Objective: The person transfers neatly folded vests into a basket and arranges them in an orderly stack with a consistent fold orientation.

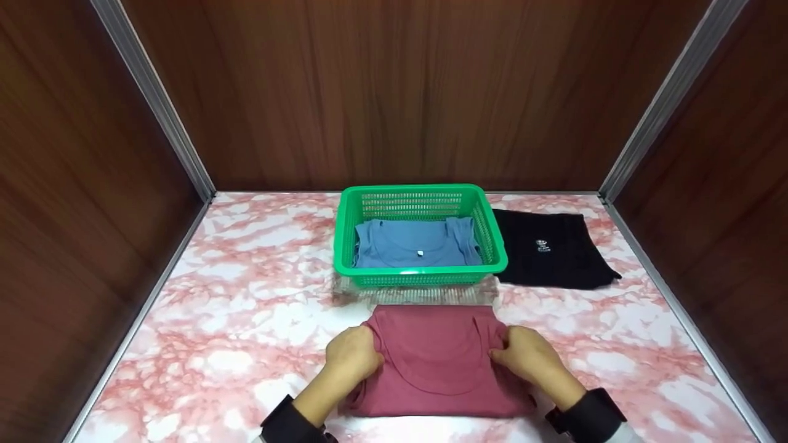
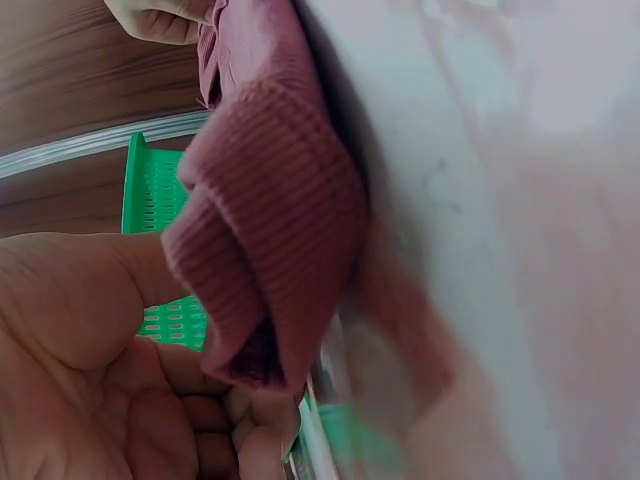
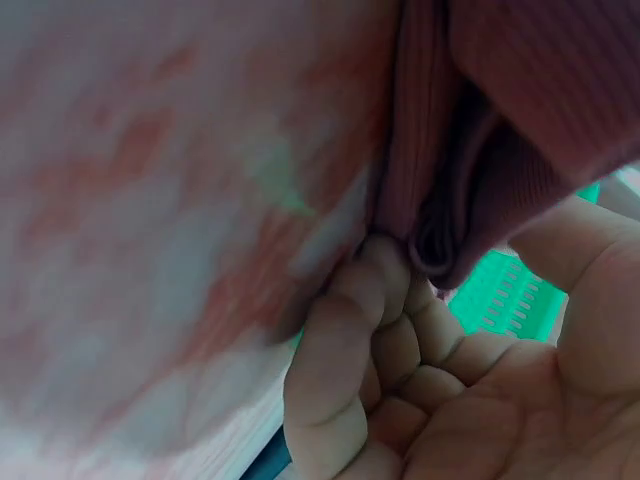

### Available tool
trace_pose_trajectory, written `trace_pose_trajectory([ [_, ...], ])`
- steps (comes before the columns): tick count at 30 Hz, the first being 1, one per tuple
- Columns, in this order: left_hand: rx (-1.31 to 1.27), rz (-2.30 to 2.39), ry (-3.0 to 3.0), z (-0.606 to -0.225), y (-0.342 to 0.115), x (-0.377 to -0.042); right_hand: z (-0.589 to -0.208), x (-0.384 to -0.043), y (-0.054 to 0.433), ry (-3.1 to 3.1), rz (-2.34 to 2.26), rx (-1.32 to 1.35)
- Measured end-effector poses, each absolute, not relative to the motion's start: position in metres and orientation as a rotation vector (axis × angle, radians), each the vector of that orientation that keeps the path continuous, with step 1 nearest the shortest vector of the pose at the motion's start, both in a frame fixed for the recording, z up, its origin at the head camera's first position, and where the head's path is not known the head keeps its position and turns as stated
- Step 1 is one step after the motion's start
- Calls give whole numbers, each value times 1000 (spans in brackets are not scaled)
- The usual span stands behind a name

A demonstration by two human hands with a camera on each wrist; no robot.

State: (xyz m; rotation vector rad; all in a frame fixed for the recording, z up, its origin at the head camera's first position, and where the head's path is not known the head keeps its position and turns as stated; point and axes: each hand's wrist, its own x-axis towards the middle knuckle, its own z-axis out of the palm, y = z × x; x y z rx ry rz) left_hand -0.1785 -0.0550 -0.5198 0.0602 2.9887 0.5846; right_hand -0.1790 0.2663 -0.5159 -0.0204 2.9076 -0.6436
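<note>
Down at six o'clock we have the folded maroon shirt on the marbled tabletop, and it's gripped on both sides! We see the left hand pinching its nine o'clock edge; across at three o'clock, the right hand pinches the other edge. Up at twelve, the green basket holds a folded blue shirt, with a black garment lying at the basket's three o'clock.

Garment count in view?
3: the maroon garment, held by the left hand and right hand; the blue garment in the green basket; the black garment right of the basket. More may be hidden beneath the blue one.
</note>
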Motion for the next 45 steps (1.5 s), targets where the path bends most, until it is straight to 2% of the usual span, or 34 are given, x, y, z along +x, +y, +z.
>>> trace_pose_trajectory([
  [9,126,601,3014,-522,-55,-175,-518,-178,260,2924,-633,3],
  [25,290,927,2826,-517,-62,-172,-520,-179,262,2914,-822,-60],
  [37,198,1224,2569,-522,-77,-180,-520,-181,270,2691,-1200,24],
  [45,225,1292,2583,-525,-80,-180,-523,-181,272,2650,-1253,43],
])
